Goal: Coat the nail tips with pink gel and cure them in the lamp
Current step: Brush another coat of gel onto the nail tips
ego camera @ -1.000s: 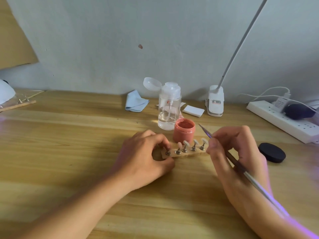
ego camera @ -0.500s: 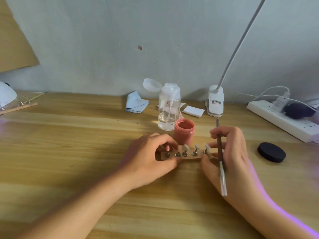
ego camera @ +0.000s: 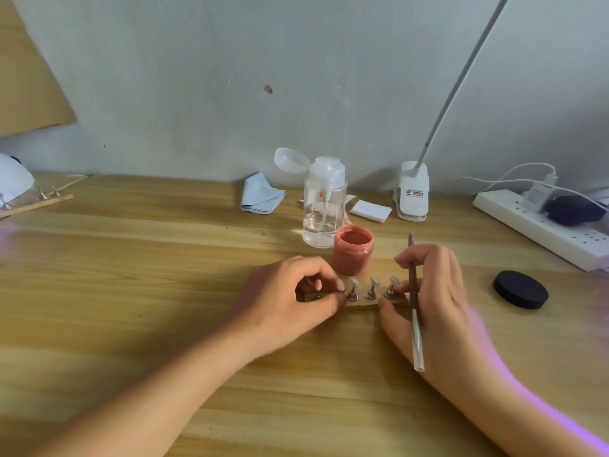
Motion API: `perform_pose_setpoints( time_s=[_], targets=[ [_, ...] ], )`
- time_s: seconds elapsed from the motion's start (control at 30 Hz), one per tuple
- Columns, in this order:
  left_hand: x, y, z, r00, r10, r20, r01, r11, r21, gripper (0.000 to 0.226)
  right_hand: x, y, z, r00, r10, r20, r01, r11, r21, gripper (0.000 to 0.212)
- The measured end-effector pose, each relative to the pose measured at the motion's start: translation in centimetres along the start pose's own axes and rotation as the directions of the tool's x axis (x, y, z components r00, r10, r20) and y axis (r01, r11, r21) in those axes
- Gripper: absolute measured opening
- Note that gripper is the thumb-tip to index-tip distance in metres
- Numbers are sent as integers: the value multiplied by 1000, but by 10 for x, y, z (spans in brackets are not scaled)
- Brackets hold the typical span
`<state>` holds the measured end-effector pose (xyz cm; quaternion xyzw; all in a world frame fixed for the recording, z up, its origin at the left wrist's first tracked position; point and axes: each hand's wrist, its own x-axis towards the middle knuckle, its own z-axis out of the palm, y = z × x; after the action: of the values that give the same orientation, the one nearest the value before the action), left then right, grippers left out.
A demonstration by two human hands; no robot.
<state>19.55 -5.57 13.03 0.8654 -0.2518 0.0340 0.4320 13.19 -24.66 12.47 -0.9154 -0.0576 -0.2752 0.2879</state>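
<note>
Wooden strip (ego camera: 361, 301), left end behind left hand (ego camera: 283, 291) fingers (ego camera: 316, 267).

Soft daylight, purple edge glare, wide-angle distortion

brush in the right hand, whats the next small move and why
Probably swing the brush in the right hand toward the open pink gel jar and dip its tip. The jar stands uncapped behind the wooden strip, its black lid lies off to the right, and the nail tips on the strip look pale and uncoated. The left hand holds the strip's other end.
</note>
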Motion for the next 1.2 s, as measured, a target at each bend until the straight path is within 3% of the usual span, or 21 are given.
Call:
perform_pose_setpoints(
  time_s=[0.2,0.33,0.43,0.53,0.8,1.2],
  targets=[
    [-3,5,-1,1000,-5,4,5,990,139,17,-2,-3,-1,1000,-20,7,21,1000,-11,43],
    [-4,5,-3,1000,4,-8,-3,994,107,19,1,-12,-8,996,16,-89,-1,987,160,24],
    [-3,3,-4,1000,4,-7,-4,998,58,21,1,-24,-15,990,-48,-135,84,958,273,13],
    [-2,1,-2,999,-24,-29,26,998,63,20,-4,-30,-14,971,-202,-128,224,955,193,16],
    [0,1,0,999,-36,5,36,999,18,22,-7,-24,-8,927,-367,-82,371,927,48,12],
    [-2,2,-2,1000,-14,17,14,1000,11,19,-6,-21,-7,934,-354,-51,355,935,18,12]
  ],
)
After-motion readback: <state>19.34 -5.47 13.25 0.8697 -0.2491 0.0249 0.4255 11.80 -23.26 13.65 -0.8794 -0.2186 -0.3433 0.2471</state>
